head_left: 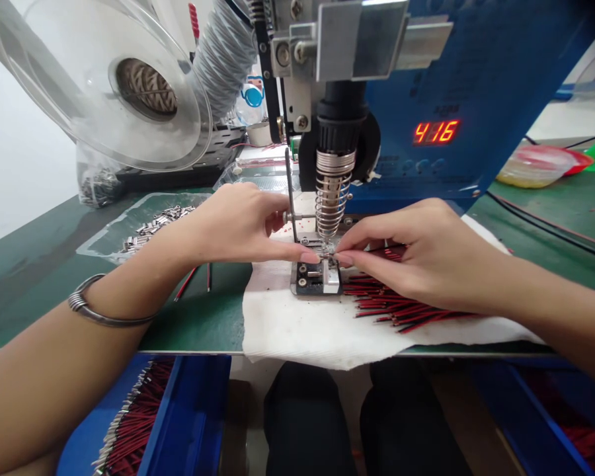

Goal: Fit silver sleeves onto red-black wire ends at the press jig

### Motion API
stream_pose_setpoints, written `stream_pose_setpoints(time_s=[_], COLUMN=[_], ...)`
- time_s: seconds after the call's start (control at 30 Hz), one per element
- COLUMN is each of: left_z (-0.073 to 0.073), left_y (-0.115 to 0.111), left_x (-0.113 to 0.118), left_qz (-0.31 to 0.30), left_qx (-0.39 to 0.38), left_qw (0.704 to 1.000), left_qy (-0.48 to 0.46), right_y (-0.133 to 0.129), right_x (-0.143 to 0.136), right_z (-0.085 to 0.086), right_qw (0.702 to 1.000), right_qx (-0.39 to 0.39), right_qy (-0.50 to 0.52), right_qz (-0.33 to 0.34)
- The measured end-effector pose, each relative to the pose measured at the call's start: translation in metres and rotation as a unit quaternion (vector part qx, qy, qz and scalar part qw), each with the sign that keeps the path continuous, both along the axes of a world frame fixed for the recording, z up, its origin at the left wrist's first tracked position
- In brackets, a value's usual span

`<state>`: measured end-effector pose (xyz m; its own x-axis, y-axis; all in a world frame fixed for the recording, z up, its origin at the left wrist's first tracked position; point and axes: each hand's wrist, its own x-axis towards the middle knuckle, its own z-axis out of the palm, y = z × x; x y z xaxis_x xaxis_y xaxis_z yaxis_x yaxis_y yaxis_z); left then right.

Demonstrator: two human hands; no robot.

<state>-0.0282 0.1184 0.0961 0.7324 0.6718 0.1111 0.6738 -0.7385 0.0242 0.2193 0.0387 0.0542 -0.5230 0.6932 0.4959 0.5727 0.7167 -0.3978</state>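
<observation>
Under the spring-wrapped tip [333,192] of a soldering machine sits a small metal fixture [331,277]. My left hand [248,228] reaches in from the left, its thumb tip at the fixture and its other fingers curled beside the upright rod. On the right, my right hand [406,251] pinches with thumb and index finger at the fixture, close under the tip. A red and black wire seems to run back under its fingers; the pinched end is too small to make out. Red and black wires [391,307] lie beneath that hand on a white cloth [297,330].
A clear tray [99,244] of metal connectors lies at the left. A round transparent hood [94,73] hangs above it. The blue machine box [426,86] shows 416. Blue bins [193,410] with wired parts stand below the table edge.
</observation>
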Motion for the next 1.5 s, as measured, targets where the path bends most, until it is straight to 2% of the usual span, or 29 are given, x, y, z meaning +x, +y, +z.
stream_pose_setpoints(time_s=[0.4,0.9,1.13,1.5], left_z=[-0.0078,-0.0086,-0.0092,-0.0055], left_y=[0.0071,0.0067,0.0080,0.0052], left_x=[-0.0040,-0.0047,-0.0048,-0.0032], left_qz=[-0.037,-0.050,-0.054,-0.046], left_qx=[0.004,0.010,0.012,0.014], left_qw=[0.999,0.999,0.998,0.999], left_qy=[-0.011,-0.004,-0.006,0.005], right_y=[0.0007,0.0025,0.0029,-0.0015], right_x=[-0.0009,-0.0011,-0.0010,-0.0039], right_z=[0.0004,-0.0004,0.0004,0.0037], right_qw=[1.000,1.000,1.000,0.999], right_qx=[-0.011,0.005,-0.017,-0.050], right_qy=[-0.001,-0.004,-0.001,0.014], right_qz=[0.005,0.019,0.023,-0.014])
